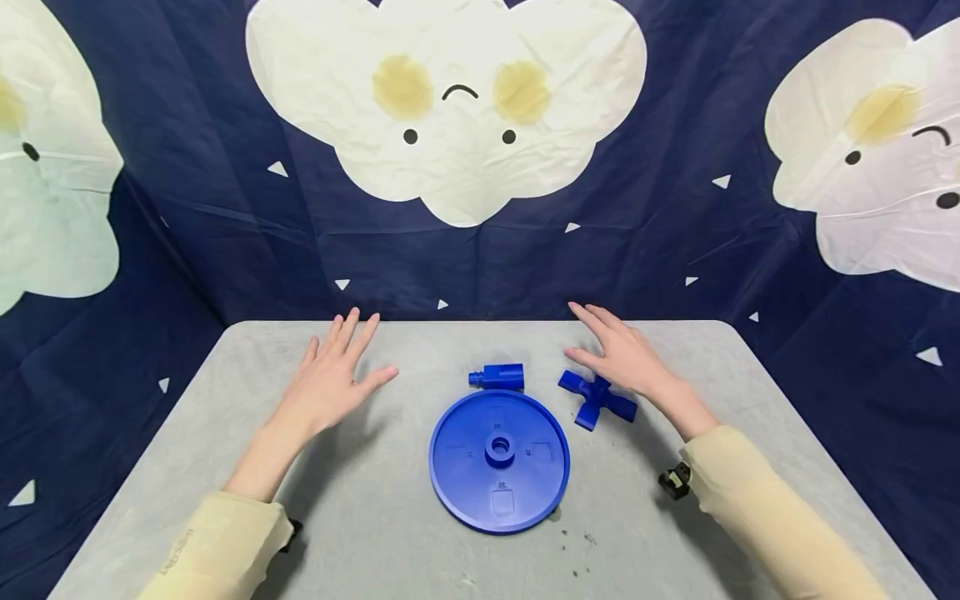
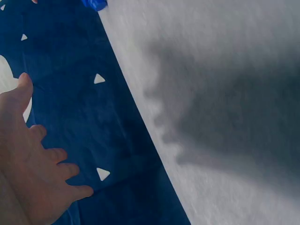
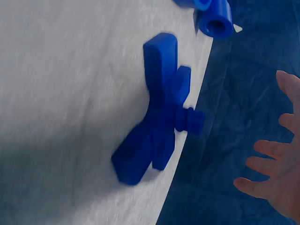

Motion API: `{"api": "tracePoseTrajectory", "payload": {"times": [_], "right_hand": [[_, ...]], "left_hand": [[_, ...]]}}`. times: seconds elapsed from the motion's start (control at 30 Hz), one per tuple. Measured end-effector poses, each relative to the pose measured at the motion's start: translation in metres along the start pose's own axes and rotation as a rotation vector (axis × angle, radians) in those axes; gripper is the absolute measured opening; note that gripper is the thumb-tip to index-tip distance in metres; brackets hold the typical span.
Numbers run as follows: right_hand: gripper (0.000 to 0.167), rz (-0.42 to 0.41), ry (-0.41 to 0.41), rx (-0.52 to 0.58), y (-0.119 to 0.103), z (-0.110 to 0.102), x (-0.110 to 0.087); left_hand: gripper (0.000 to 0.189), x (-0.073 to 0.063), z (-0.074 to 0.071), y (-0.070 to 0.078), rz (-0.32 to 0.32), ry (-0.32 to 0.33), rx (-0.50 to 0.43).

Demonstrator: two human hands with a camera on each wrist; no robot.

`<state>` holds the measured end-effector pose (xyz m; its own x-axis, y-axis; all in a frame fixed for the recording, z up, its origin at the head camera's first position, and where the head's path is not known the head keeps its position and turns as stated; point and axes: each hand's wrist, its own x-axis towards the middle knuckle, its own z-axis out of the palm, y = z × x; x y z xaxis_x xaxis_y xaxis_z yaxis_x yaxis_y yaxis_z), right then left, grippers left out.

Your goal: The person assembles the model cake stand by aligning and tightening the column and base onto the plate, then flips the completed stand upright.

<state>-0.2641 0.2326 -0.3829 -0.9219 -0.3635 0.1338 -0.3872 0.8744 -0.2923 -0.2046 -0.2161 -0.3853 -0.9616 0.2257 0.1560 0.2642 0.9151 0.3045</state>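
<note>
My left hand (image 1: 326,385) hovers over the left part of the table, fingers spread and holding nothing. The right hand (image 1: 626,357) is above the far right part, also spread, and in the head view it overlaps the edge of a blue four-armed cross piece (image 1: 594,402). That cross shows a short ridged peg (image 3: 191,121) at its centre in the right wrist view. Between the hands lies a round blue disc (image 1: 465,479) with a raised rim and a hollow hub. Just behind it, a blue cylinder (image 1: 504,377) with a narrower ridged end rests on its side.
The grey table (image 1: 375,533) has rounded far corners. Dark blue cloth (image 1: 480,267) with white clouds and triangles hangs behind it and at both sides. A few dark specks (image 1: 588,539) mark the tabletop near the disc. A small black device (image 1: 675,481) sits at the right wrist.
</note>
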Motion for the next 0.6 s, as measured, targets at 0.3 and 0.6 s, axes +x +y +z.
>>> {"api": "tracePoseTrajectory", "payload": {"times": [0.3, 0.6], "right_hand": [[0.079, -0.072, -0.007, 0.068, -0.022, 0.013, 0.013], [0.074, -0.126, -0.064, 0.086, -0.04, 0.027, 0.026]], "left_hand": [[0.091, -0.002, 0.011, 0.018, -0.008, -0.028, -0.068], [0.09, -0.004, 0.022, 0.041, 0.01, -0.022, -0.127]]}}
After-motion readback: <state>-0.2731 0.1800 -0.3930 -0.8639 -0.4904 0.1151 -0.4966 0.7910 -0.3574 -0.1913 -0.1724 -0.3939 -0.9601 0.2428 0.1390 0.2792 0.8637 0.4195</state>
